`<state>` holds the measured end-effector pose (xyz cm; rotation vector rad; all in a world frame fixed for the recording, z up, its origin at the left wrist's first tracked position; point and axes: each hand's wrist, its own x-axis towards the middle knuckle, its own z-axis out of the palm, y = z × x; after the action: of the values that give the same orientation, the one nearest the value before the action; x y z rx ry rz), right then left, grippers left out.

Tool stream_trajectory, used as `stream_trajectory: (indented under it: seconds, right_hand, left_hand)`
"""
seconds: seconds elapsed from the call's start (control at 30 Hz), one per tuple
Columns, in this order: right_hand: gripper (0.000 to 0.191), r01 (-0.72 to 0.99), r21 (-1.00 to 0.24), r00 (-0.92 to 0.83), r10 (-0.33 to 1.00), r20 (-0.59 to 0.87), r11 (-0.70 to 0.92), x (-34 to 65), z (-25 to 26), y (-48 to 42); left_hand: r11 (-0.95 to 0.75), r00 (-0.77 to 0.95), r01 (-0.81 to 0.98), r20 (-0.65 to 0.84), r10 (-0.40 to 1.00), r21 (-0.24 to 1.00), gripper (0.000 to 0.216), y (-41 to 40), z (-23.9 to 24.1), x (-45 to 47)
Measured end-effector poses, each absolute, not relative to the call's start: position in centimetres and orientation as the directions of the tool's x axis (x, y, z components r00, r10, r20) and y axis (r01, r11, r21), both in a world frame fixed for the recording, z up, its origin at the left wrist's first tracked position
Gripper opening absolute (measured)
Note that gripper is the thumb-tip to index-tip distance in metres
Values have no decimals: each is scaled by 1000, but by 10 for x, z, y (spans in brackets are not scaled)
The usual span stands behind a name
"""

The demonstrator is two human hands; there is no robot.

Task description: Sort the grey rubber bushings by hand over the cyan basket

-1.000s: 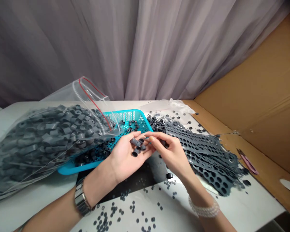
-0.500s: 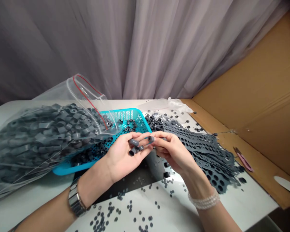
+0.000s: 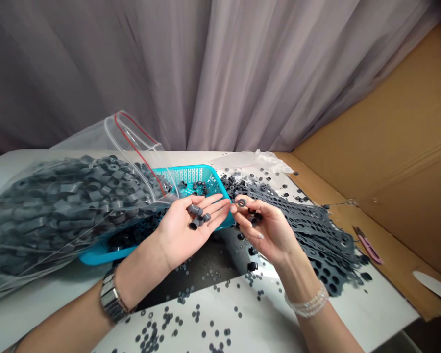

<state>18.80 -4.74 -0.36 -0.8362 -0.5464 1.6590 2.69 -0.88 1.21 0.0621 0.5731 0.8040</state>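
Note:
My left hand [image 3: 182, 228] lies palm up with its fingers stretched flat. Several small dark grey rubber sleeves [image 3: 195, 210] rest loose on its palm and finger bases. My right hand [image 3: 266, 225] is beside its fingertips, thumb and forefinger closed on a grey rubber ring [image 3: 241, 202] whose hole faces me. A few more dark pieces [image 3: 256, 216] sit inside the curl of that hand. Below and behind the hands stands a turquoise basket [image 3: 206, 169] with dark rubber pieces in it.
A clear zip bag [image 3: 77, 196] full of grey rubber pieces leans over the basket at left. Punched rubber sheets [image 3: 316, 230] lie at right. Small dark discs [image 3: 152, 338] are scattered over the white table [image 3: 272, 318]. A pink-handled cutter [image 3: 369, 247] lies on the cardboard [image 3: 389, 171].
My right hand has moved slightly right, away from the left fingers, and turned its ring hole-on. My left fingers have straightened, with the sleeves still on the palm.

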Motion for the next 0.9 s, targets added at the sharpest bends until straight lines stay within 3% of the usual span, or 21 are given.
stream_trajectory:
  seconds: [0.17,0.27,0.43,0.6,0.73,0.9]
  right_hand:
    - [18,-666,-714,16,953,-303,-216,189,-8,-43]
    - [21,-592,-783,39,963,-265,-191,187,-9,-45]
    - [20,-160,-984,44,995,-86,-77,176,-8,-52]
    - [17,330,-937,38,991,132,112,162,-9,-56]
    - [21,469,-870,85,972,218,154,154,-13,-60]
    - [19,524,-833,105,957,269,177,152,-14,-63]
  left_hand:
    - [697,535,-652,-470,702,300,52,-9,10,26]
    - [722,567,-612,-458,685,324,49,-9,10,25]
    - [724,583,-608,-435,686,327,47,-10,11,26]
    - [688,518,-659,-479,709,305,38,-11,13,27]
    - [632,469,-699,-452,758,335,40,-14,13,29]
    - [594,474,-720,-370,799,359,48,-20,14,32]
